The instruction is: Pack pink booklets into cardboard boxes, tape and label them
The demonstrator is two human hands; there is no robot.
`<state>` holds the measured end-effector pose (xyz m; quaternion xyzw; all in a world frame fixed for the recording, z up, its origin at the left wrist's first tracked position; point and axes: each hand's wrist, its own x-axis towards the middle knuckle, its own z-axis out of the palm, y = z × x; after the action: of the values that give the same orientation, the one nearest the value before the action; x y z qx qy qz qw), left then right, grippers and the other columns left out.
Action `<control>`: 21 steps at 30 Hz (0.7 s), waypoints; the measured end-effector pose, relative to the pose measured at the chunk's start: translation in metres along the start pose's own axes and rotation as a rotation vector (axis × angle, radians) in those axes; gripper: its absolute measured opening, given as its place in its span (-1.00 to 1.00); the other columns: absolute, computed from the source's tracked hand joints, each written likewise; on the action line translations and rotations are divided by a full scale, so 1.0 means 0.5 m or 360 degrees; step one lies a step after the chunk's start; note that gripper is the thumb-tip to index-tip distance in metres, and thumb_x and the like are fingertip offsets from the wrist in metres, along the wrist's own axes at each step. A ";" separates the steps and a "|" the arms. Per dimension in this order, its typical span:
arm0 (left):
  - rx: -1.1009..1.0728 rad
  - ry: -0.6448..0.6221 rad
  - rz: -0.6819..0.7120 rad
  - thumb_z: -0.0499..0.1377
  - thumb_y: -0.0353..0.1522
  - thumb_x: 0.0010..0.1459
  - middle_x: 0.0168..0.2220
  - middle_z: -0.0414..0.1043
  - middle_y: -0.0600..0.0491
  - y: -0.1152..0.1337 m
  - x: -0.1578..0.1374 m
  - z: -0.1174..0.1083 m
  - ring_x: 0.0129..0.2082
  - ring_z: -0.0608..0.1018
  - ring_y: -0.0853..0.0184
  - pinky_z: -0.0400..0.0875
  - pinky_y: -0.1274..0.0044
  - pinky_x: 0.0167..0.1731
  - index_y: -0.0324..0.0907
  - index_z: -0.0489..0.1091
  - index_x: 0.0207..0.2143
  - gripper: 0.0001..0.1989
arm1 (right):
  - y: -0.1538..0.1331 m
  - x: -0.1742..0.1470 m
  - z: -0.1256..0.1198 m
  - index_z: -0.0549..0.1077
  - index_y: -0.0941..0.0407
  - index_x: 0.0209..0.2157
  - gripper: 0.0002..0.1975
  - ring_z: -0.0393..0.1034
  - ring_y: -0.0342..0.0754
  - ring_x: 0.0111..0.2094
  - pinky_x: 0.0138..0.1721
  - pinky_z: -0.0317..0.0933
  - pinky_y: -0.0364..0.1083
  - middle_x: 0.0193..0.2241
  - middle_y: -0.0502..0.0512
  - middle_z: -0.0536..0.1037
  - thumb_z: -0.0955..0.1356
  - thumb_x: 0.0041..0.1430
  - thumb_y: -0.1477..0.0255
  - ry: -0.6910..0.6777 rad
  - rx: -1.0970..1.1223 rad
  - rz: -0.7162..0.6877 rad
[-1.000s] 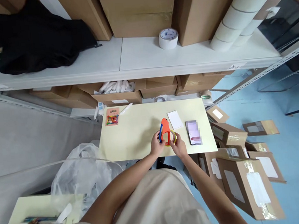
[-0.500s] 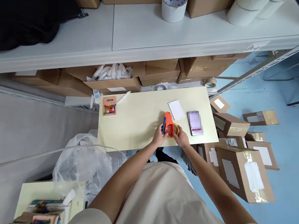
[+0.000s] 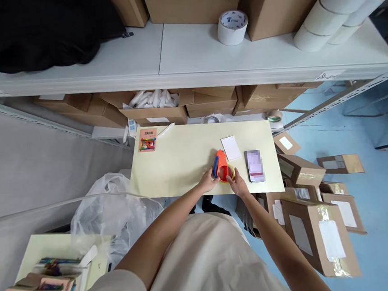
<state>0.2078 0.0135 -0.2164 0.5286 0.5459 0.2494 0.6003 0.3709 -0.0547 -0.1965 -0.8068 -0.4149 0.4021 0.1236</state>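
Observation:
Near the front edge of the pale yellow table (image 3: 175, 165) is an orange tape dispenser (image 3: 220, 160) with a blue part on its left and a yellow ring at its right side. My left hand (image 3: 208, 180) grips it from the left, fingers curled at the blue part. From the right, my right hand (image 3: 238, 183) holds the side with the yellow ring. Just beyond it lies a white pad of paper (image 3: 231, 148), and to the right a phone (image 3: 254, 166) with a blurred screen.
A pink booklet (image 3: 147, 140) and a white pen-like stick (image 3: 166, 130) lie at the table's far left. Behind rises a shelf (image 3: 195, 77) with cartons and a white tape roll (image 3: 233, 28). Boxes (image 3: 320, 234) stand on the floor at right; a plastic bag (image 3: 101, 212) hangs at left.
The whole view has tilted a little, so the table and shelf sit lower in the picture. Both hands keep hold of the tape dispenser at nearly the same spot on the table.

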 end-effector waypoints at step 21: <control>0.0339 0.0446 -0.0337 0.21 -0.19 -0.01 -0.06 0.47 -0.18 0.007 -0.223 -0.305 -0.10 0.55 0.11 0.44 0.31 -0.11 -0.21 0.37 -0.09 -0.56 | -0.150 -0.018 0.018 0.05 0.10 0.21 -0.42 0.20 0.18 0.06 0.04 0.17 0.22 0.02 0.30 0.26 0.24 0.16 0.36 0.0261 -0.0260 -0.1053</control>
<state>0.0375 -0.0277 -0.1460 0.4887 0.6999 0.1968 0.4822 0.3184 -0.0159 -0.1574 -0.6654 -0.6735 0.2397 0.2152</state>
